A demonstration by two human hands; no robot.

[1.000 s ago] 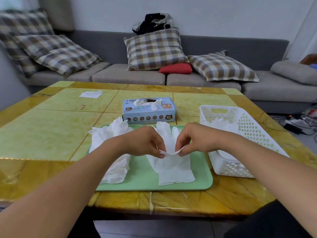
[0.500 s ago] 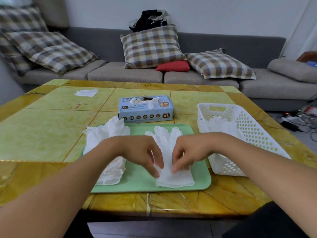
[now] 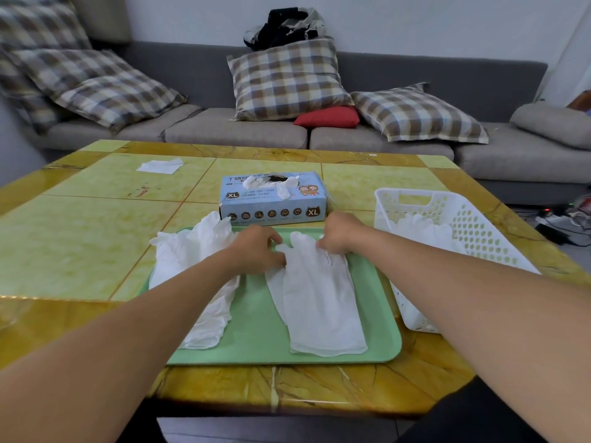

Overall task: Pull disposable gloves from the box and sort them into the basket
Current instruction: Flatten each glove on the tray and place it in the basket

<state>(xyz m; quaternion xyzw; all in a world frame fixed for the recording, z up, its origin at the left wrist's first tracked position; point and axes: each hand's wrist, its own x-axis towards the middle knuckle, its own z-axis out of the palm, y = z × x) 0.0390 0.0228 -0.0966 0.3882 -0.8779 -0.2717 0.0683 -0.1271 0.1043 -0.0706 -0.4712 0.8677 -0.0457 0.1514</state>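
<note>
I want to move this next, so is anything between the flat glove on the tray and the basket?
Nothing visible blocks it. The flat glove lies on the green tray, with both hands at its finger end. The basket stands just right of the tray, open on top; only its near wall must be cleared.

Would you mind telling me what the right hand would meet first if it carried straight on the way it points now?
Most likely the blue glove box. The right hand points away from the person, and the box stands just beyond it, though depth is hard to judge.
</note>
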